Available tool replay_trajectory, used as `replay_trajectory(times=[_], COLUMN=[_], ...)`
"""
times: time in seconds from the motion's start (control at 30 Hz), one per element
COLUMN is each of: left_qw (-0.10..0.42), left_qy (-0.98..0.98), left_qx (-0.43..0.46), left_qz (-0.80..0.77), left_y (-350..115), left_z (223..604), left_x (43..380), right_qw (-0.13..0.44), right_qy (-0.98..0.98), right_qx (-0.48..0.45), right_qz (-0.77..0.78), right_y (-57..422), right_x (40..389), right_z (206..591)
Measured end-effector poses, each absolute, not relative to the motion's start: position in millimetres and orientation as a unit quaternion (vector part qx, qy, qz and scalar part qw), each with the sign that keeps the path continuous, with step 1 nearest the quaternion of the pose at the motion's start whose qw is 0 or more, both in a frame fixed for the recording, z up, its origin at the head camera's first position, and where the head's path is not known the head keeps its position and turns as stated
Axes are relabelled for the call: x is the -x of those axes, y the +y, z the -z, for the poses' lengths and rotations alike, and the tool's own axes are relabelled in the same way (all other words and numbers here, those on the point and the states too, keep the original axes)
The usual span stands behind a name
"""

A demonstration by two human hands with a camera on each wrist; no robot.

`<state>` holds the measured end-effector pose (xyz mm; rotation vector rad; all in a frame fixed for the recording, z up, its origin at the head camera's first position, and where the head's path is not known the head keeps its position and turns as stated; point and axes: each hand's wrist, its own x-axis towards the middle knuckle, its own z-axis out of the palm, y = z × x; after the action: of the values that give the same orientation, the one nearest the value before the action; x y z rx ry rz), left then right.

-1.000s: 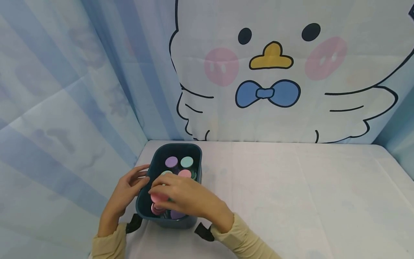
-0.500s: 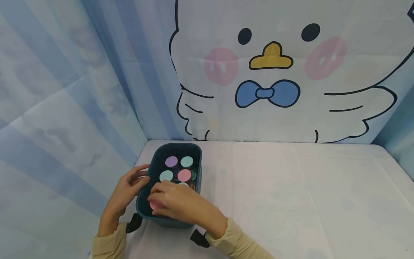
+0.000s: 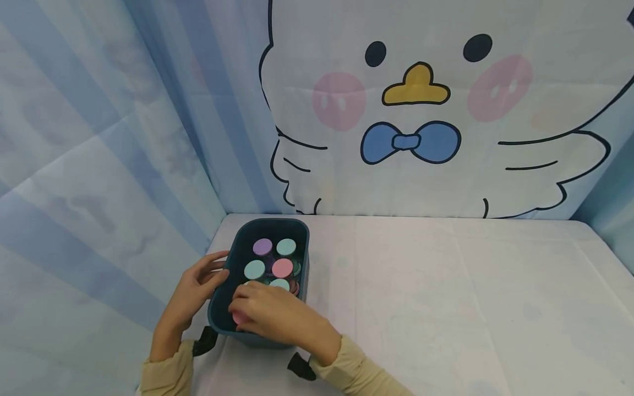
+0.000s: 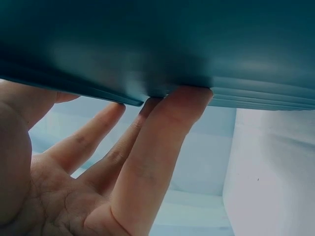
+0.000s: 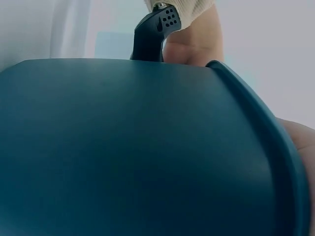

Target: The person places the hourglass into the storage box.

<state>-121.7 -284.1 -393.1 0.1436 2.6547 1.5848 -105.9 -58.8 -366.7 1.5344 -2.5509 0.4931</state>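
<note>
A dark teal plastic bin [image 3: 218, 319] stands at the left of the table, with several small jars inside. Their round lids show from above: a purple lid [image 3: 262, 247], a mint lid [image 3: 286, 247] and a pink lid [image 3: 282, 268]. My right hand [image 3: 269, 311] reaches into the bin's near end and pinches a pink-lidded jar [image 3: 240, 317]; the jar's body is hidden. With nearly straight fingers, my left hand [image 3: 198, 283] rests against the bin's left side. In the left wrist view those fingers [image 4: 152, 152] press the outer wall just under the rim.
The white-covered table [image 3: 446, 297] stretches right of the bin. A pale curtain [image 3: 99, 192] hangs close along the left, and a printed cloth [image 3: 411, 181] hangs behind the table. Black straps [image 3: 301, 367] sit at both wrists.
My right hand has moved down and toward the bin's near end with the pink-lidded jar, uncovering mint lids in the middle. The left hand and the bin have stayed in place.
</note>
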Motion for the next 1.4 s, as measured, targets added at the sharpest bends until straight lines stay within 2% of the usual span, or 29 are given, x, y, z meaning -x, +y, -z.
replay_trajectory(times=[0.63,1.13,1.4], left_qw=[0.027,0.029,0.042], left_qy=[0.856,0.857,0.872], left_qx=[-0.038,-0.049,-0.067], left_qz=[-0.516,-0.512,-0.483], left_y=[-283.4,-281.6,-283.5], left_z=[394.9,396.8,382.0], left_x=[121.8,121.9,122.7], right_qw=[0.003,0.068,0.089], right_qy=[-0.847,-0.840,-0.843], right_qx=[-0.503,-0.512,-0.507], right_qz=[-0.171,-0.167,-0.152], right_y=[-60.4,-48.6,-38.9], right_x=[111.5,111.0,113.7], right_z=[370.8,370.5,358.0])
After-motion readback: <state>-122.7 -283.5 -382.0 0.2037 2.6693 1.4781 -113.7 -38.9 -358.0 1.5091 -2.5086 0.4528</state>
